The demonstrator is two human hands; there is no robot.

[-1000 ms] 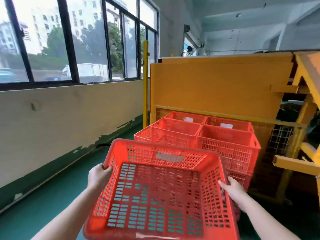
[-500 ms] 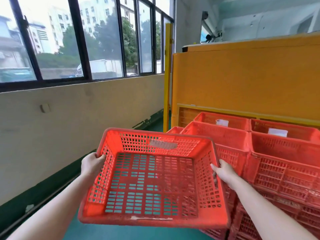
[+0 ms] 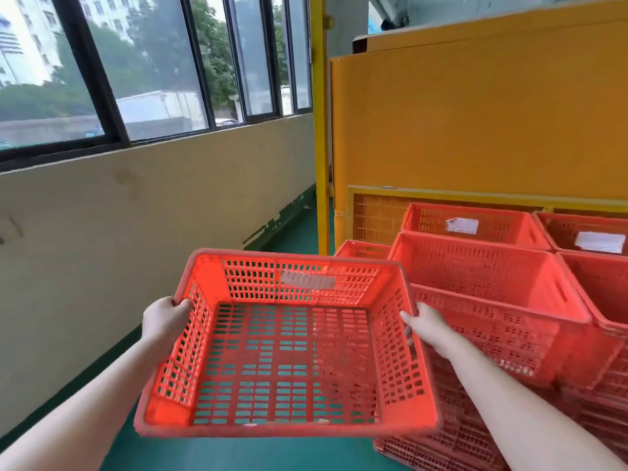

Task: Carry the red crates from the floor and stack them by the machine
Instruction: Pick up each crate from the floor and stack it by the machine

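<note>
head view: left hand (image 3: 166,319) and right hand (image 3: 424,326) each grip a side rim of the carried crate (image 3: 285,351); stacked crates (image 3: 486,300) lie immediately right.

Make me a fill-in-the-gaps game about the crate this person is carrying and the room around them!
The left hand and right hand grip a perforated plastic crate coloured ____.
That crate has ____ inside it.
The dark-framed glass windows are on the person's ____ side.
The stacked mesh-sided crates stand to the carried crate's ____.
Missing words: red, nothing, left, right.
</note>
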